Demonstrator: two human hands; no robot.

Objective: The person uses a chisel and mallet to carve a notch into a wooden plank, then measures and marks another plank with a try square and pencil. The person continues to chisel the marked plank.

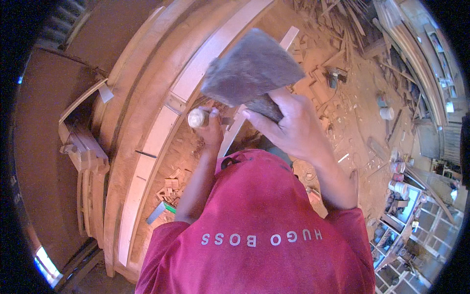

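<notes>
My right hand (298, 125) is closed around the short handle of a big, worn wooden mallet (249, 68). Slight motion blur softens the mallet's blocky head, raised in front of me over part of a long pale board. My left hand (211, 130) grips a chisel (198, 117) whose round, light handle end faces up; its blade tip is hidden. To the left of that hand runs the long pale timber (161, 125), with a notch and dark narrow slots cut along it. A narrower pale strip (235, 132) passes between my two hands.
A handsaw (156, 212) with a green part lies among wood chips at lower left. Offcuts (320, 90) and shavings cover the floor ahead and right. White buckets (387, 113), stacked boards (416, 54) and a cluttered shelf (399, 220) stand at the right.
</notes>
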